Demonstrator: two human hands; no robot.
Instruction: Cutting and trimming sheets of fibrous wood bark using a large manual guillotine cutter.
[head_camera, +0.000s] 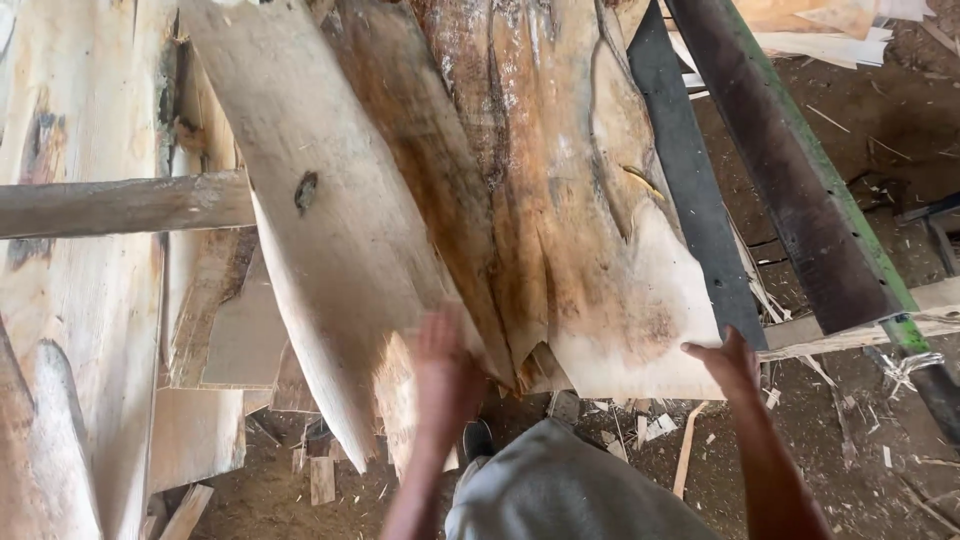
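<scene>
The ground (860, 470) is brown dirt with wood chips and thin scraps all over it. A big wavy sheet of thin wood (520, 200) fills the middle of the view and runs off the top edge, so its far end cannot be seen. It has pale parts, brown stains and a dark knot. Its near edge is torn and hangs down at about 6 o'clock.

The left hand (445, 365) is pressed on the near edge of the sheet, at 7 o'clock from the middle. It is blurry, so it is hard to tell if the fingers are apart or together. The right hand (728, 362) grips the near corner of the sheet at 4 o'clock, fingers curled together on the edge.

A dark flat belt (690, 190) and a long dark beam with a green side (800, 180) slant at 2 o'clock. A grey wooden bar (120, 205) lies at 9 o'clock, over more pale sheets (80, 120), partly hidden.
</scene>
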